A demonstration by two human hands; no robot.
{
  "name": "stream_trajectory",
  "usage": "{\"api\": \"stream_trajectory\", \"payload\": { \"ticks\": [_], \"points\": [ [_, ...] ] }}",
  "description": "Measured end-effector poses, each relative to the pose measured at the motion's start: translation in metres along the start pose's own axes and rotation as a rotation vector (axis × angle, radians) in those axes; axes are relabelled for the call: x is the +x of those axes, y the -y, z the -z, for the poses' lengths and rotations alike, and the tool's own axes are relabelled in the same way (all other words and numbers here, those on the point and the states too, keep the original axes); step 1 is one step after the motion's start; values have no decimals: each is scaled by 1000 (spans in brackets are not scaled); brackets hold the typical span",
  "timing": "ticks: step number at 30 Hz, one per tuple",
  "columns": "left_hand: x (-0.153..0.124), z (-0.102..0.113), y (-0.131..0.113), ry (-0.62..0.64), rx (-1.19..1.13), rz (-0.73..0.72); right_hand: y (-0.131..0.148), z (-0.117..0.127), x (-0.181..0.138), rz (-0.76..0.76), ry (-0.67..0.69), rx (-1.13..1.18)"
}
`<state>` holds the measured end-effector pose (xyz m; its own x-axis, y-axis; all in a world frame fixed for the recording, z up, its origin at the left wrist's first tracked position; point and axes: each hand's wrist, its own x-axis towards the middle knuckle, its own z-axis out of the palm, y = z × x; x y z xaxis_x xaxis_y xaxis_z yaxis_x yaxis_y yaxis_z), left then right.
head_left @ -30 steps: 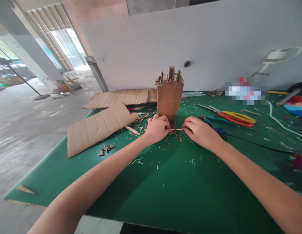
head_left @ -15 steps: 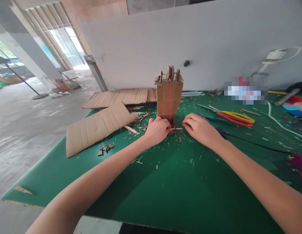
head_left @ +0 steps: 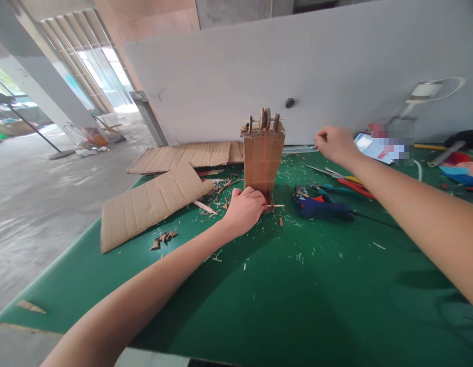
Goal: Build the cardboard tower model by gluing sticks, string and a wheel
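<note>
A tall cardboard box tower (head_left: 257, 160) stands upright, with cardboard discs (head_left: 265, 118) on its top and a red string (head_left: 265, 168) down its front. My left hand (head_left: 246, 209) is closed at its foot, fingers pinched on a thin wooden stick (head_left: 277, 206) whose end sticks out to the right. Raised toward the back, my right hand (head_left: 338, 145) has its fingers pinched together. Its fingertips are close to the end of some clear sticks (head_left: 299, 149) by the wall; what they hold, if anything, is hidden.
A dark blue glue gun (head_left: 320, 207) lies right of the tower, with pliers (head_left: 341, 191) and scissors (head_left: 328, 172) behind it. A phone (head_left: 377, 148) leans by the wall. Cardboard sheets (head_left: 152, 204) and scraps (head_left: 163, 238) lie left on the green table (head_left: 221, 316).
My right hand has moved from beside the tower's foot up and back toward the wall, uncovering the glue gun. My left hand stays on the stick.
</note>
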<state>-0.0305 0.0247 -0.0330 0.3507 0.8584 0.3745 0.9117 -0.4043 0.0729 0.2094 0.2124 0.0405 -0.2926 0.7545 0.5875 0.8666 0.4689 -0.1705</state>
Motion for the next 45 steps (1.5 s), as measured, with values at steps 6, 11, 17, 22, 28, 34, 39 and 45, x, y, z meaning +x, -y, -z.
{"api": "stream_trajectory", "payload": {
  "ticks": [6, 11, 17, 22, 28, 34, 39, 45],
  "points": [
    [0, 1, 1, -1, 28, 2, -16, -2, 7, -126, 36, -25],
    [-2, 5, 8, 12, 17, -78, 13, -14, -13, -25, 183, 43],
    [-4, 3, 8, -7, 50, -89, 90, 11, -73, 267, 297, 112],
    [-6, 2, 6, -27, 94, -111, 115, 30, -142, 365, 303, -239],
    [-5, 1, 9, -19, 78, -118, 103, 23, -177, 345, 200, -233],
    [-4, 5, 16, -19, 65, -188, 96, 8, -176, 358, 183, -188],
    [-4, 29, 30, -2, 33, -243, 105, 0, -174, 378, 141, -177],
    [-19, 46, 65, -118, -254, 52, 109, -5, -169, 416, 143, -239]
  ]
}}
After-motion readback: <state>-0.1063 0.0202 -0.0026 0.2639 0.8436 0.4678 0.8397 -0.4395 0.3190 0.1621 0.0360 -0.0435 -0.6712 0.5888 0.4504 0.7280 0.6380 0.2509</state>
